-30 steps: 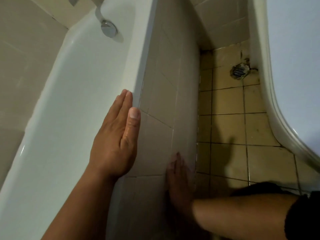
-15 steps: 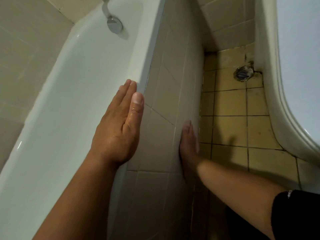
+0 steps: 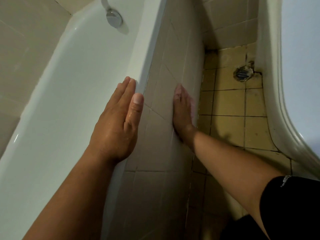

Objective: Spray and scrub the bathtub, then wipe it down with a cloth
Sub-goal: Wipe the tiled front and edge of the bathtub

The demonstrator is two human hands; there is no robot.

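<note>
The white bathtub (image 3: 72, 87) runs from lower left to the top of the view, with a chrome fitting (image 3: 114, 19) at its far end. My left hand (image 3: 119, 118) lies flat on the tub's inner wall by the rim, fingers straight, thumb on the rim's edge; it looks wet. My right hand (image 3: 183, 110) presses flat against the tub's tiled outer side panel (image 3: 166, 70), fingers pointing away from me. Neither hand holds anything. No spray bottle, scrubber or cloth is in view.
A yellowish tiled floor (image 3: 228, 104) with a round drain (image 3: 243, 74) lies right of the panel. A white curved fixture (image 3: 284, 94) borders the floor on the right. Beige wall tiles (image 3: 22, 49) stand left of the tub.
My right hand has slid forward and upward along the tiled side panel. My left hand stays flat at the tub's rim. The view has shifted slightly.
</note>
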